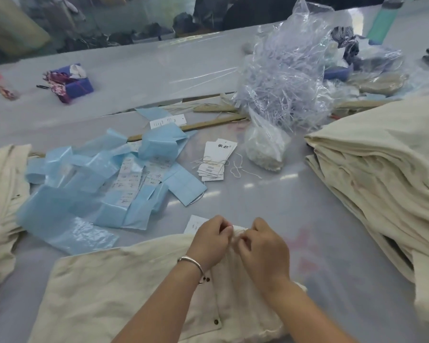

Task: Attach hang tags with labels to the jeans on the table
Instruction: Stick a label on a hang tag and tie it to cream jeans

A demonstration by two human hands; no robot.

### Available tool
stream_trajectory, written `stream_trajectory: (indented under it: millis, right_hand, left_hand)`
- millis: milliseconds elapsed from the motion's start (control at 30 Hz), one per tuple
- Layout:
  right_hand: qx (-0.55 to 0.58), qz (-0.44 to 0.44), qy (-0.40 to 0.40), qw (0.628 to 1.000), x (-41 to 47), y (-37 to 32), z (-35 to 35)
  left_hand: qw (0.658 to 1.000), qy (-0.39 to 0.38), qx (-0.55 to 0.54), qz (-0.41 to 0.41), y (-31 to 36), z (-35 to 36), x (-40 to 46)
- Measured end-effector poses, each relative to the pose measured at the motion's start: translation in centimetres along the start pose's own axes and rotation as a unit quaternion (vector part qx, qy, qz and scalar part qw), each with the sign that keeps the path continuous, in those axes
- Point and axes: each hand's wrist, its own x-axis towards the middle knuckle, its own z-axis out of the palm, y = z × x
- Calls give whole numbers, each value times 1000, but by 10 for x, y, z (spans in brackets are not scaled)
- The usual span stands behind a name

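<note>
- At the far left I saw a rumpled cream garment point(3, 194) lying on the grey counter point(270, 201).
- Next to it lay a heap of pale blue plastic sleeves point(89, 184) with printed white labels point(129, 184) mixed in.
- Nearest me, the cream jeans point(124, 288) lay flat, their long axis running left to right, the buttoned waist end pointing away from me, under the hands.
- The left hand point(209, 243), a silver bangle point(192, 262) on its wrist, had its grip curled tight, pinching at the waistband edge.
- A white hang tag point(195, 224) lay just beyond that hand, partly hidden by it.
- The right hand point(264, 248) was also curled, its grip pinched on a thin string point(240, 230); fingertips of both hands nearly met.
- Farther back, a stack of hang tags point(216, 160) pointed away from me, loose strings point(237, 167) beside it.
- A clear bag of pale string point(282, 78) stood behind.
- At the right sat a tall pile of folded cream jeans point(382, 174).
</note>
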Motion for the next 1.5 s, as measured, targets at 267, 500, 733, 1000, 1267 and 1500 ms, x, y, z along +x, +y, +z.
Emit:
stream_trajectory:
  millis: [267, 500, 733, 1000, 1267, 1500]
  right_hand:
    - [176, 15, 152, 973, -5, -1, 24]
    - [140, -47, 203, 968, -5, 2, 28]
    - [287, 31, 106, 952, 5, 22, 15]
    - [230, 62, -205, 949, 35, 67, 18]
    - [269, -38, -207, 940, 65, 46, -5]
    - [337, 36, -374, 863, 75, 28, -22]
  left_hand:
    - [972, -6, -215, -90, 10, -19, -5]
    - [966, -48, -212, -137, 14, -31, -5]
    - [970, 33, -213, -115, 17, -19, -7]
    - [926, 40, -373, -35, 29, -35, -7]
    - [918, 50, -393, -4, 33, -48, -13]
    - [922, 54, -383, 1, 33, -45, -20]
